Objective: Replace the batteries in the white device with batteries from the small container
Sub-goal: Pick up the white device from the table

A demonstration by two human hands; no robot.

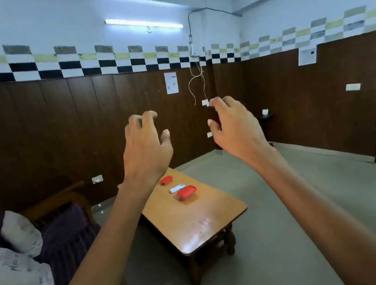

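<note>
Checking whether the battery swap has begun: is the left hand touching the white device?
Apart. The head view shows the left hand raised in the air, holding nothing, while the white device lies untouched on the table, farther away.

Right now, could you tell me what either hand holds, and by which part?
Nothing is held: the left hand and right hand are raised empty, away from the table.

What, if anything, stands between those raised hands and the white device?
Nothing visible: the left hand and right hand hover empty; the white device lies uncovered between a small red container and a red-lidded box.
</note>
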